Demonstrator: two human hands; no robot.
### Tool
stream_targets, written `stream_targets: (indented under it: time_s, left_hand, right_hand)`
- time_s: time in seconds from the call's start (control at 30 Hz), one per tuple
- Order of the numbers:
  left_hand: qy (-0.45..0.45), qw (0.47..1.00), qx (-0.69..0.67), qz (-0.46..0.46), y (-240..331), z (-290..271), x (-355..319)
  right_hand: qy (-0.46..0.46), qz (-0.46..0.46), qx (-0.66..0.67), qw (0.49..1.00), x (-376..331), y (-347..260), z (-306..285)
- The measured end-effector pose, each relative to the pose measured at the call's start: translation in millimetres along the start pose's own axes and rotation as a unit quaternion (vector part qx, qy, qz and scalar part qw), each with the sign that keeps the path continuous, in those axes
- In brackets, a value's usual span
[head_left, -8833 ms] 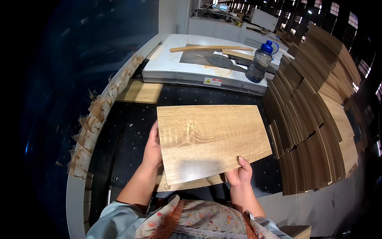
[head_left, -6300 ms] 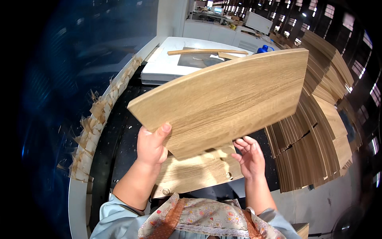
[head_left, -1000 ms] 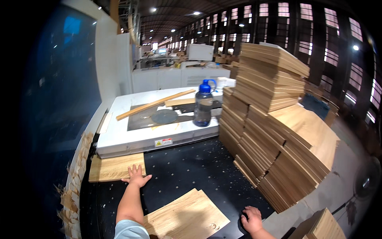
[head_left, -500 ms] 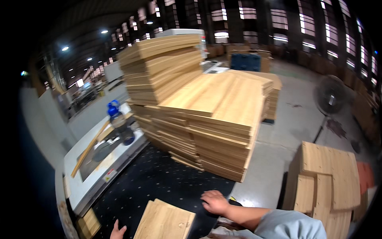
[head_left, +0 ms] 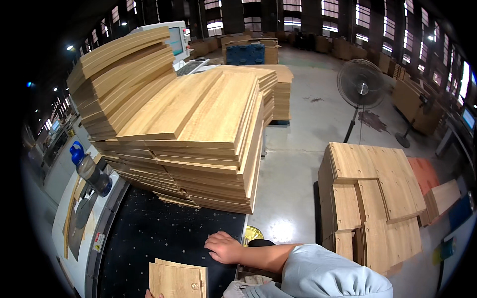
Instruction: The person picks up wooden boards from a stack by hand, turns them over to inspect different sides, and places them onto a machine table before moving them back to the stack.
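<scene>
Two small wood-grain boards [head_left: 175,280], one overlapping the other, lie at the lower edge of the view over a black worktable [head_left: 134,233] dotted with small holes. The upper one has a round mark near its right side. Only the fingertips of my left hand [head_left: 153,295] show, closed at the boards' lower left corner; the rest is out of the picture. My right hand [head_left: 223,247] rests on the table's right edge, palm down, fingers loosely laid out and holding nothing. Beyond it rises a large stack of wood-grain panels [head_left: 208,176], higher at the left.
A white machine ledge [head_left: 74,265] runs along the left, bearing a blue-capped bottle [head_left: 94,171]. Drilled boards [head_left: 370,198] are piled at the right, near a standing fan [head_left: 361,88]. Behind the stack stands a monitor [head_left: 177,40]. Grey floor [head_left: 298,149] lies between.
My view has swung to the right, so the stack and bottle appear further left. My left hand has come from beside the boards onto their corner. My right hand stays on the table edge.
</scene>
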State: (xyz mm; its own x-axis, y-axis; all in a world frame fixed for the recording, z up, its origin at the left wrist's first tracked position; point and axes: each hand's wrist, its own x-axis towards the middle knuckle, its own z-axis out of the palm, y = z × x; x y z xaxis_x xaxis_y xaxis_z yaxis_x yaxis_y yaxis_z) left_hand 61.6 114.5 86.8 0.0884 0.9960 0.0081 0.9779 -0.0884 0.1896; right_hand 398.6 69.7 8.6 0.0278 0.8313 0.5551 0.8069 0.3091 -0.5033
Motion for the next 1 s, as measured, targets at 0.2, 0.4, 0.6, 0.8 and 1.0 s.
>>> stream_targets:
  time_s: [0.2,0.4,0.6,0.8,1.0]
  left_hand:
    - [0.019,0.999,-0.039,0.009,1.0,2.9,1.6]
    - [0.021,0.996,-0.078,0.029,1.2,-2.7,-1.5]
    - [0.057,0.990,-0.122,0.039,-21.4,17.9,6.4]
    - [0.048,0.988,-0.140,0.054,-22.7,17.6,5.8]
    - [0.076,0.982,-0.143,0.099,-19.4,11.7,3.1]
  right_hand:
    - [0.051,-0.020,0.014,0.998,-0.5,4.2,3.1]
    - [0.004,0.004,0.012,1.000,1.9,2.8,5.1]
    - [0.008,0.002,0.032,0.999,1.4,3.8,7.4]
    - [-0.010,0.006,0.021,1.000,0.5,4.0,6.6]
    - [0.037,-0.013,0.002,0.999,0.5,3.4,13.1]
